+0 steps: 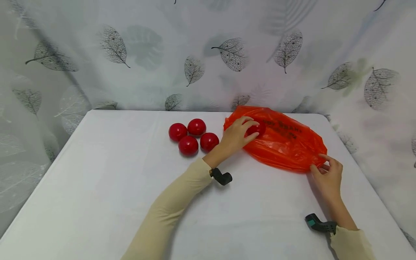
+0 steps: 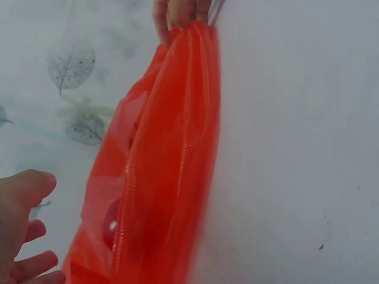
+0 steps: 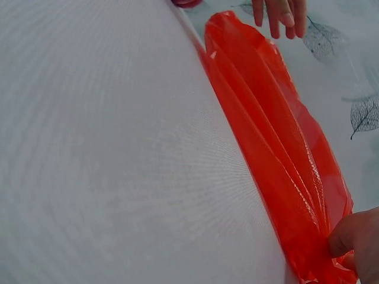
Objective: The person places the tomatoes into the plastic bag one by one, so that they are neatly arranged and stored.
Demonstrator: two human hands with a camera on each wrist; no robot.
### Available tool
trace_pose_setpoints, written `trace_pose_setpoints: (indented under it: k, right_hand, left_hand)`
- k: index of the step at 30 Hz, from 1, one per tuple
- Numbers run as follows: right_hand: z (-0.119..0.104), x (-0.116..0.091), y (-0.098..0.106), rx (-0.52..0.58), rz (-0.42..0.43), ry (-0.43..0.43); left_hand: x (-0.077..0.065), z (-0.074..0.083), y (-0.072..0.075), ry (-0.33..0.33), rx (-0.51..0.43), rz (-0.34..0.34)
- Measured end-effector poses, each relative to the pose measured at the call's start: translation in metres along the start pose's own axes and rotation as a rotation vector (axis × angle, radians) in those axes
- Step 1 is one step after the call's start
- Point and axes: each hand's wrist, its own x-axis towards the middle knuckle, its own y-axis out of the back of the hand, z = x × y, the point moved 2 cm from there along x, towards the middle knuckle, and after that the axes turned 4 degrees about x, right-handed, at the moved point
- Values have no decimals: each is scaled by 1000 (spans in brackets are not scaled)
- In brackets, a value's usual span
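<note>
An orange-red plastic bag (image 1: 282,144) with dark lettering lies spread on the white table. One glossy red ball (image 1: 259,128) shows at the bag's left part, partly covered by my left hand (image 1: 236,135). In the left wrist view that hand (image 2: 26,228) has its fingers spread, apart from the ball (image 2: 111,225) among the bag's folds. With thumb and fingers my right hand (image 1: 329,175) pinches the bag's right end. The right wrist view shows the thumb of this hand (image 3: 358,242) pressed on gathered plastic.
Several more glossy red balls (image 1: 188,146) sit clustered on the white table (image 1: 107,187), left of the bag. Behind the table hangs a pale leaf-patterned cloth (image 1: 146,79). Black wrist cameras (image 1: 222,177) are strapped to both wrists.
</note>
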Motion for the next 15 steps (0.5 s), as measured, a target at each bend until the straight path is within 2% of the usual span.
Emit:
trace_pose_setpoints:
  k: [6, 15]
  right_hand:
    - [-2, 2, 1, 9, 6, 17]
    - [-1, 0, 0, 14, -5, 7]
  left_hand:
    - [-4, 2, 11, -30, -17, 23]
    - [-14, 4, 22, -29, -8, 31]
